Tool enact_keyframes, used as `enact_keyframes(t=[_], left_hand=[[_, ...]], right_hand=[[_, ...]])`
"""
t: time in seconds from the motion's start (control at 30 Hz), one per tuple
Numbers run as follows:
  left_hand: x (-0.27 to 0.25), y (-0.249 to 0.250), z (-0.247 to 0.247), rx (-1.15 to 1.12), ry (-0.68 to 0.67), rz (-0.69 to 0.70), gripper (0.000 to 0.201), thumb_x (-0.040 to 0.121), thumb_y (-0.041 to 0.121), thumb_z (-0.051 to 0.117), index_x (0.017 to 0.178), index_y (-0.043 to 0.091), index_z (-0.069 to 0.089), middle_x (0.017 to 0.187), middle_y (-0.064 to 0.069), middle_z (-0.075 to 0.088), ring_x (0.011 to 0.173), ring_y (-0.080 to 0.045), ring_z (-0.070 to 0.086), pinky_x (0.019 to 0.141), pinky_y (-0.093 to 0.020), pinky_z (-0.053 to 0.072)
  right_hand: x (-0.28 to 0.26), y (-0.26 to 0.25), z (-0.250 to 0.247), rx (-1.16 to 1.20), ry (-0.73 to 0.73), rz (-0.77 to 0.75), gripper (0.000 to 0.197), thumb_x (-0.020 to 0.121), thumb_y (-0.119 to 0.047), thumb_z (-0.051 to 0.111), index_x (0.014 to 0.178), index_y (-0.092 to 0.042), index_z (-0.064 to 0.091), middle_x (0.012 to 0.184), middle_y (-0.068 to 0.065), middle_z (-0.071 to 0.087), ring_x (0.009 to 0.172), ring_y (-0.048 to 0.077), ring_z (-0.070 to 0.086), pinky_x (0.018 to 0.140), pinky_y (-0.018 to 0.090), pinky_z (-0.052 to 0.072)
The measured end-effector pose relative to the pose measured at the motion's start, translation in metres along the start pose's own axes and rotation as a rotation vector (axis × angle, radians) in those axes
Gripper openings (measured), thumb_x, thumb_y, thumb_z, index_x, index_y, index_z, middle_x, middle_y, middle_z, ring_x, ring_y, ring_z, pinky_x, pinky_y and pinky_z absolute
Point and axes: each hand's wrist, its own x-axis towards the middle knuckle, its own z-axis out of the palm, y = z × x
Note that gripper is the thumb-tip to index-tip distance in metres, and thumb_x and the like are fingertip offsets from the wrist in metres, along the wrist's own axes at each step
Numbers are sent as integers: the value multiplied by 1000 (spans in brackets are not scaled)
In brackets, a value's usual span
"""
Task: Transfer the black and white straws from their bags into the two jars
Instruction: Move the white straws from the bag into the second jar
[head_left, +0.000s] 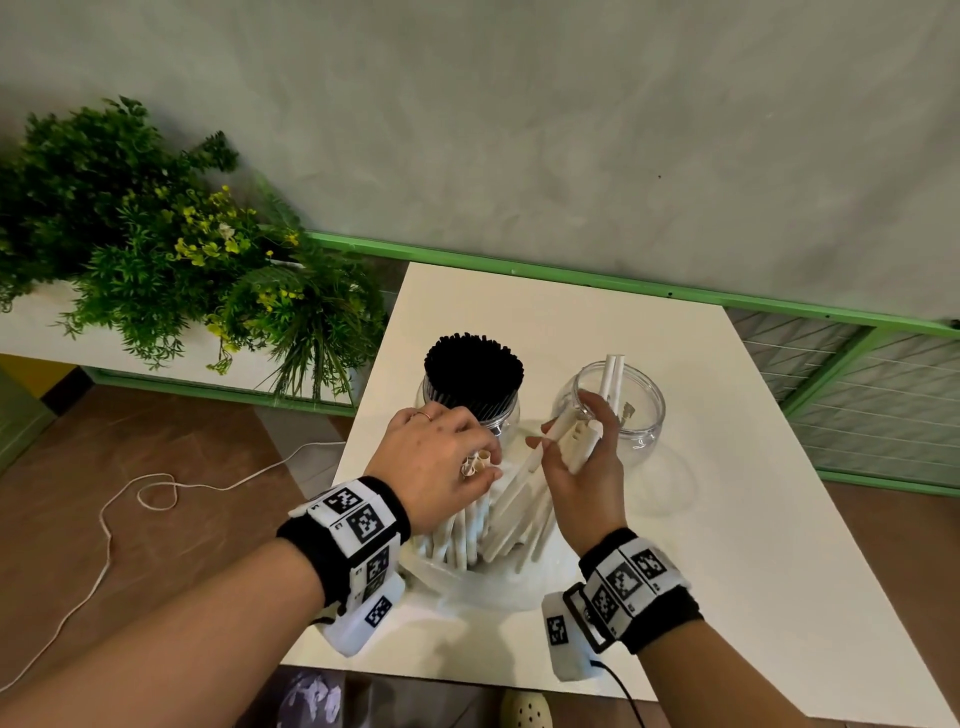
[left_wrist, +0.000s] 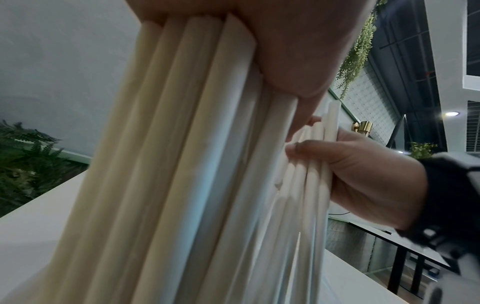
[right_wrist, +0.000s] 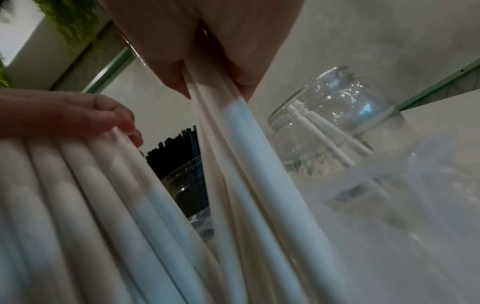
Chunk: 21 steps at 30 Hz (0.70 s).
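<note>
While the left hand (head_left: 439, 457) clasps the upright white straws (head_left: 467, 525) in their bag (head_left: 467, 582), likely steadying them, the right hand (head_left: 584, 467) grips a pulled-out handful near the right jar (head_left: 644, 415). Black straws (head_left: 472, 374) fill the left jar (head_left: 501, 418).

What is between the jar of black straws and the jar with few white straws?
In the head view, bare white table between the black-straw jar and the other jar; nearer, the right hand holds white straws.
</note>
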Motion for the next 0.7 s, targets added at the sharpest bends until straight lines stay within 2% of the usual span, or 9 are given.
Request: enact_keyframes(t=[0.07,0.1,0.17,0.3,0.4,0.5,0.63,0.7], left_hand=[[0,0,1,7,2,0,33,83,59,37,95,40,60,100,18,55,96,-13,50,86,-35,37],[0,0,2,7,11,3,34,82,60,35,95,40,61,99,18,55,95,-13,51,85,-35,37],[0,-1,3,0,32,9,36,81,60,35,94,40,61,97,18,56,92,-13,52,83,-35,39],[1,-1,5,0,39,8,37,80,62,33,93,40,61,96,18,56,91,-12,52,82,-35,40],[4,0,5,-10,48,11,35,80,61,34,92,41,61,95,18,57,90,-14,53,81,-35,40],[7,2,4,-11,55,14,34,80,59,35,91,41,62,93,17,57,89,-14,54,80,-34,38],[10,3,5,-19,75,4,27,80,57,40,89,42,61,92,18,57,87,-12,54,79,-34,39],[11,4,6,-10,77,-11,22,80,55,44,87,42,60,91,20,57,87,-11,53,79,-34,41]], right_hand=[[4,-4,0,48,-17,-45,52,92,6,49,126,-31,37,111,17,59,90,5,69,74,11,47],[7,-7,-1,66,-11,-58,52,92,7,48,124,-33,37,107,17,58,93,11,70,76,17,49],[13,-15,-5,95,12,-90,51,93,8,45,124,-31,36,99,13,57,93,17,71,76,24,51],[32,-46,-27,169,78,-207,51,91,13,40,125,-24,34,95,16,54,90,27,71,79,39,56],[53,-71,-48,211,158,-293,51,90,15,39,121,-25,32,96,13,51,89,32,70,82,40,55],[77,-88,-68,235,251,-385,51,90,15,39,120,-25,30,94,11,52,88,38,68,86,45,53],[109,-91,-85,239,408,-470,49,87,12,39,125,-16,24,93,1,53,88,37,67,87,51,53],[119,-84,-90,222,437,-470,50,87,11,39,126,-17,24,92,-4,53,90,36,67,87,51,52]])
